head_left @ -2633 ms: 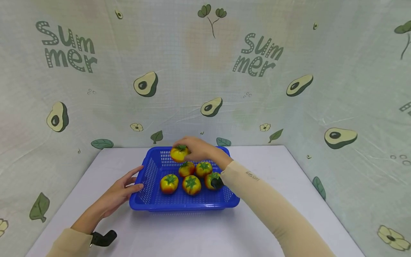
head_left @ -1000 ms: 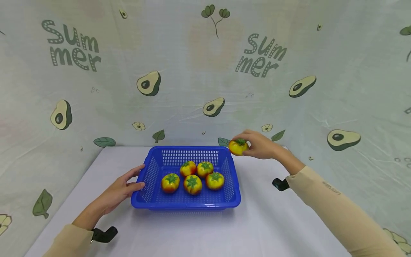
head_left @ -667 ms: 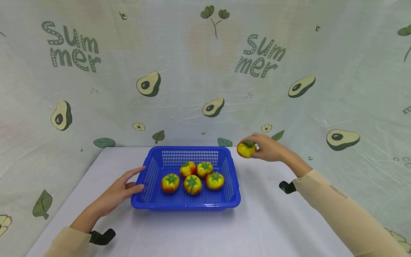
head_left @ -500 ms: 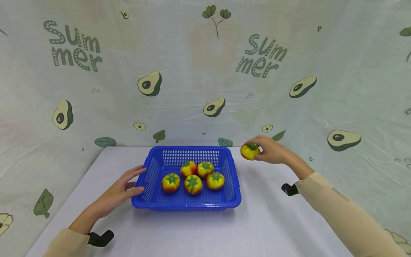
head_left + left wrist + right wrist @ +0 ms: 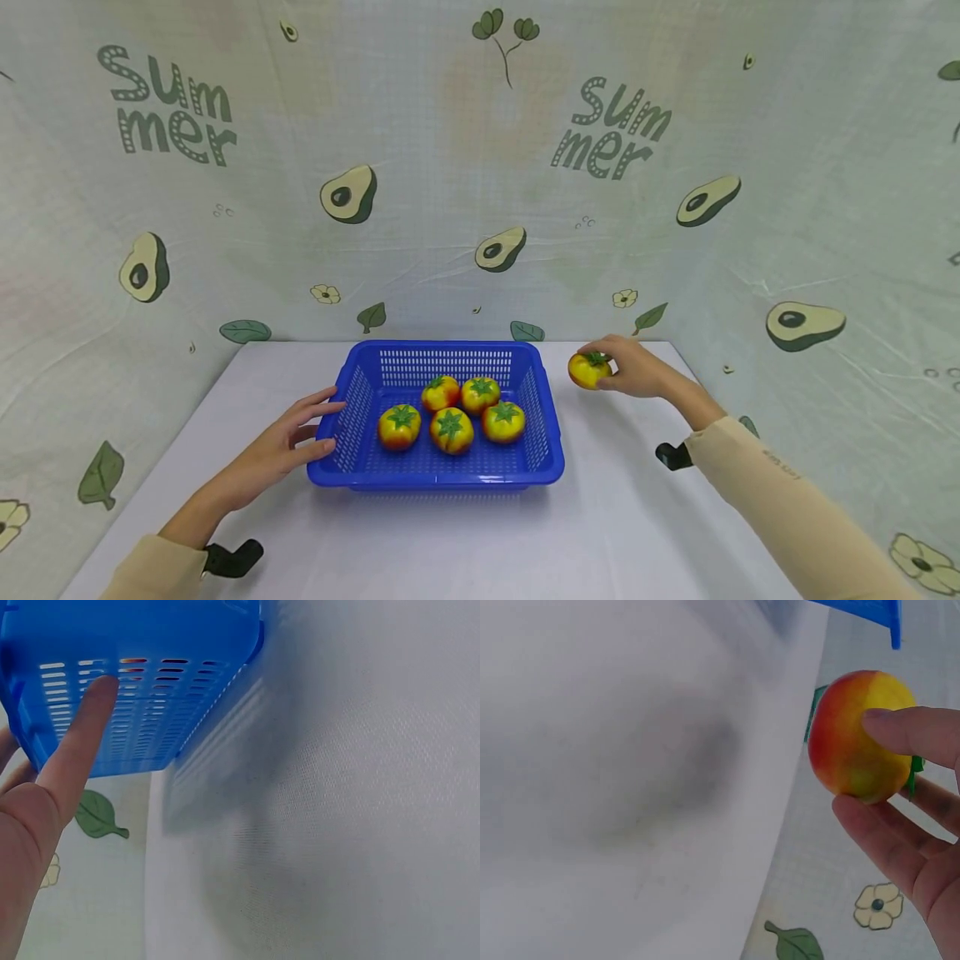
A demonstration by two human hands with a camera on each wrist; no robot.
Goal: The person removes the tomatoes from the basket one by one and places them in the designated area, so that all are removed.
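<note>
In the head view my right hand (image 5: 637,372) pinches a yellow-red tomato (image 5: 587,372) with a green star-shaped calyx, to the right of the blue plastic basket (image 5: 435,481). The right wrist view shows the thumb on one side of this tomato (image 5: 847,742) and fingers beneath; it appears held above the table. At the basket's left side is my left hand (image 5: 270,450), its fingers spread and fairly straight, fingertips at the rim. In the left wrist view the thumb (image 5: 86,731) lies along the slotted basket wall (image 5: 142,641). Several similar tomatoes (image 5: 451,431) sit inside the basket.
A white table (image 5: 450,550) carries the basket. Behind and beside it hangs a pale cloth (image 5: 420,125) printed with avocados, leaves and lettering. A black wrist device (image 5: 234,558) shows at the left cuff, another device (image 5: 673,456) at the right one.
My right hand has lifted the tomato out of the basket, carried it right past the rim and lowered it toward the table. The left hand has stayed at the basket, its fingers spreading slightly.
</note>
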